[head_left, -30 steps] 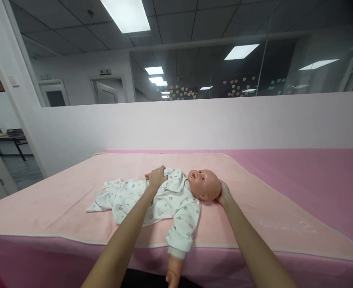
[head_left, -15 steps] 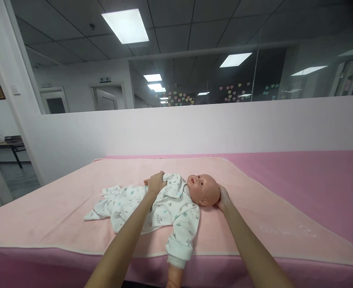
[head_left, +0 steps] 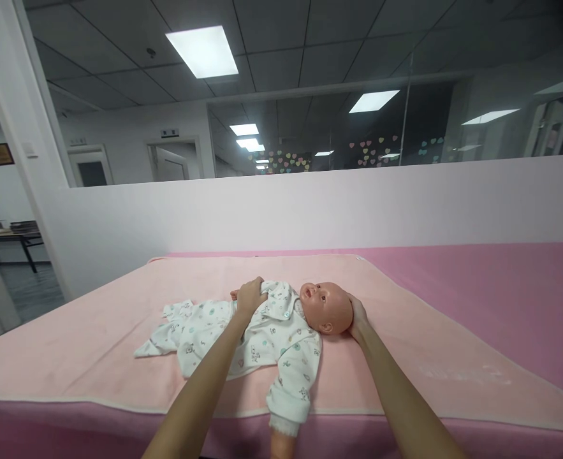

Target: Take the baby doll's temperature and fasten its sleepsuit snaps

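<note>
A baby doll (head_left: 326, 308) lies on its back, its bald head to the right and its legs to the left. It wears a white printed baby suit (head_left: 274, 341). My left hand (head_left: 251, 296) grips the doll at the far side of its torso, by the far sleeve; the fingertips are partly hidden. Against the crown of the head, my right hand (head_left: 359, 317) is cupped around the back, with most fingers out of sight behind it. The doll's near arm (head_left: 284, 443) stretches toward me past the front edge.
Under the doll is a peach blanket (head_left: 109, 331) with a pale border, spread over a pink padded surface (head_left: 491, 287). A low white wall (head_left: 310, 213) with glass above stands behind. At the far left, a dark table (head_left: 16, 236) shows through a doorway.
The camera view has tilted up slightly, so everything sits a little lower. Both hands keep the same hold on the doll, which has not visibly moved on the blanket.
</note>
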The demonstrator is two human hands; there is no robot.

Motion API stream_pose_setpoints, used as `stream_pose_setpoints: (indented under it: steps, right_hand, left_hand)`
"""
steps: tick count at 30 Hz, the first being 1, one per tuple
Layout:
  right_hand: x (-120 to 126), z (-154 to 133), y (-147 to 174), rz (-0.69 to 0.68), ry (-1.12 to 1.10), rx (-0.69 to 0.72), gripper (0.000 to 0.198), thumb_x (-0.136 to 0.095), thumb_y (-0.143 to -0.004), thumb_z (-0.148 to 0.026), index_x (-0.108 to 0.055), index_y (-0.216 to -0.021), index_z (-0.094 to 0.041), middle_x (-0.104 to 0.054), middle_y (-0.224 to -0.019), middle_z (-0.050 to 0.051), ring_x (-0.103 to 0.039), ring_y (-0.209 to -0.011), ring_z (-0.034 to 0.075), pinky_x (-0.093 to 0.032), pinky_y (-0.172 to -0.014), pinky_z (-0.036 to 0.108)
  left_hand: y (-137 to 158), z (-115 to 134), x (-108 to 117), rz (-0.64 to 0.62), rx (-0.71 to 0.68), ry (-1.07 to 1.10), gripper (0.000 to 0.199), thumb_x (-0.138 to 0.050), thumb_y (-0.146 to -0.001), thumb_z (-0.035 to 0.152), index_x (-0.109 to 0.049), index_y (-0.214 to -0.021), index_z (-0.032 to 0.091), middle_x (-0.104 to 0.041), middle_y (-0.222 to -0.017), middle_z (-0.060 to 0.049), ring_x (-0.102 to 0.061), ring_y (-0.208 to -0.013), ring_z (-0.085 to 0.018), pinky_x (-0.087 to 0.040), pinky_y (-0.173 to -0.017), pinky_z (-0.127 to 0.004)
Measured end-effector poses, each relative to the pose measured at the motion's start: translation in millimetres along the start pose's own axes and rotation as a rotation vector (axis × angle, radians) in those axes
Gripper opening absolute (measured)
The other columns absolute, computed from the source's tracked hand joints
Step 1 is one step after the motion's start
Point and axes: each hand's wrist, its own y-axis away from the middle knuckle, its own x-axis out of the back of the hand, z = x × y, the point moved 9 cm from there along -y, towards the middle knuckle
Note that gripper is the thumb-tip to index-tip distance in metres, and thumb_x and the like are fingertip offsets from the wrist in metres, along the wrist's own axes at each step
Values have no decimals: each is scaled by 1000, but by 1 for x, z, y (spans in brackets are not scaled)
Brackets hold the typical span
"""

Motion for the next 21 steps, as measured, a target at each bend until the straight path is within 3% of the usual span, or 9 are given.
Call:
stream_pose_setpoints:
  steps: [4,9,16,19,21]
  right_hand:
    - [5,-3,-1,44,39,15,41,-43,-78,-39,-61,-104,-13,-64,-102,12,-59,-97,30,-42,-89,48]
    - [-4,-3,1,-44,58,-2,43,-47,-76,-38,-59,-108,-13,-63,-106,12,-57,-100,29,-41,-91,46]
    - [-14,-3,10,-55,59,-23,44,-46,-75,-36,-59,-108,-12,-63,-106,12,-57,-100,30,-41,-90,46]
    - [-13,-5,10,-37,76,-4,40,-45,-75,-35,-62,-104,-13,-65,-102,11,-58,-98,29,-42,-89,46]
    - [-12,-5,8,-34,59,-2,39,-45,-74,-35,-63,-102,-14,-65,-102,11,-58,-97,30,-43,-88,46]
  left_hand:
    - [1,0,0,8,-9,19,28,-49,-71,20,-50,-99,20,-63,-93,-6,-56,-90,-22,-37,-75,-30]
    - [1,-1,0,13,-1,47,29,-48,-70,21,-51,-99,20,-63,-93,-7,-56,-91,-22,-37,-76,-30]
    - [4,1,5,44,-18,112,31,-49,-67,21,-54,-97,20,-63,-90,-7,-56,-89,-23,-38,-80,-34]
    - [9,-1,13,110,-23,335,32,-50,-64,20,-57,-95,20,-63,-96,-5,-54,-95,-23,-36,-88,-36]
    - [12,-6,19,156,-17,702,32,-50,-64,20,-58,-95,20,-62,-102,-5,-53,-100,-23,-35,-93,-37]
